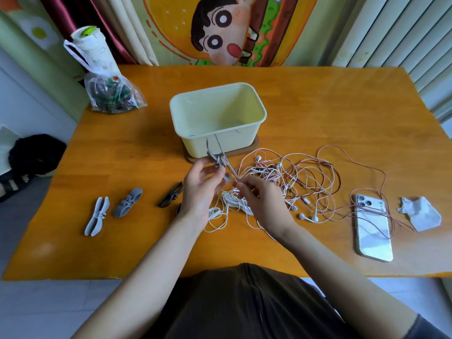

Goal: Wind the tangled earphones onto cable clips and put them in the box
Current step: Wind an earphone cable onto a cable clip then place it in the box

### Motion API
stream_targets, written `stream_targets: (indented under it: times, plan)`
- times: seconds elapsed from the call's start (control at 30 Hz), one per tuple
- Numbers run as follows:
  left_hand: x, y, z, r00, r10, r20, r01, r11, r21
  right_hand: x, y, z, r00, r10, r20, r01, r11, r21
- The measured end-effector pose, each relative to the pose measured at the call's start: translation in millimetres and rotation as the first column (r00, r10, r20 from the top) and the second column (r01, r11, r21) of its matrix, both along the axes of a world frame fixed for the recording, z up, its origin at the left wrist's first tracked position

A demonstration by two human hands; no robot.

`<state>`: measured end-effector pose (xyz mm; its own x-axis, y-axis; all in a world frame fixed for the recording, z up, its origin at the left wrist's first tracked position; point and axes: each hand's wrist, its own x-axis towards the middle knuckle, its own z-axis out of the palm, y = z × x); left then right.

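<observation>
The left hand (pixel 200 189) holds a grey rubbery cable clip (pixel 216 161) upright just in front of the pale yellow rectangular plastic box (pixel 232 140). Its fingers are curled round the clip's middle, where a few turns of thin pink cord are wound. The right hand (pixel 264 201) pinches that cord between thumb and fingertips, close beside the clip.

The rest of the tangled white and pink earphones (pixel 293 182) lies in a loose heap on the orange wooden desk (pixel 318 106), mostly right of the hands. One strand trails over a white phone (pixel 371 228). A light grey clip (pixel 96 216), a darker grey clip (pixel 128 203) and a black clip (pixel 171 198) lie to the left.

The cord looks light, limp and a little springy, so it is likely to snag on its own loops and slide off the clip. I judge it best held near the clip under gentle tension, and not tugged by the delicate buds.
</observation>
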<state>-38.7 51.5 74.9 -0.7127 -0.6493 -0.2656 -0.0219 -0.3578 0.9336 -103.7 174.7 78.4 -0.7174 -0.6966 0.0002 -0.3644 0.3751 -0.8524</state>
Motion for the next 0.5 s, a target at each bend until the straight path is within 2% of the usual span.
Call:
stream_targets:
  times: [0.03,0.1,0.17,0.33,0.4,0.5]
  plan:
    - [0.2,-0.5,-3.6,0.999,0.023,0.041,-0.017,0.991,-0.132,1.6,0.4,0.7,1.000,0.016,-0.022,-0.016,1.000,0.012]
    - [1.0,-2.1,-9.6,0.995,0.033,0.095,0.008,0.915,-0.403,3.3,1.1,4.4,0.997,0.045,-0.058,-0.042,0.998,0.050]
    - [2.7,-3.0,-15.4,0.987,0.010,0.163,0.082,0.833,-0.547,2.0,2.2,9.6,0.993,0.091,-0.074,-0.084,0.992,0.098]
    - [11.1,-5.4,-20.4,0.955,-0.023,0.297,0.237,0.664,-0.709,-16.1,4.7,29.0,0.965,0.226,-0.136,-0.189,0.952,0.240]
    - [11.8,-6.3,-16.4,0.946,-0.071,0.316,0.294,0.600,-0.744,-26.0,5.7,37.1,0.946,0.241,-0.214,-0.169,0.936,0.309]
    - [10.4,-7.4,-10.8,0.926,-0.105,0.362,0.355,0.566,-0.744,-36.4,7.1,47.0,0.940,0.203,-0.275,-0.103,0.935,0.338]
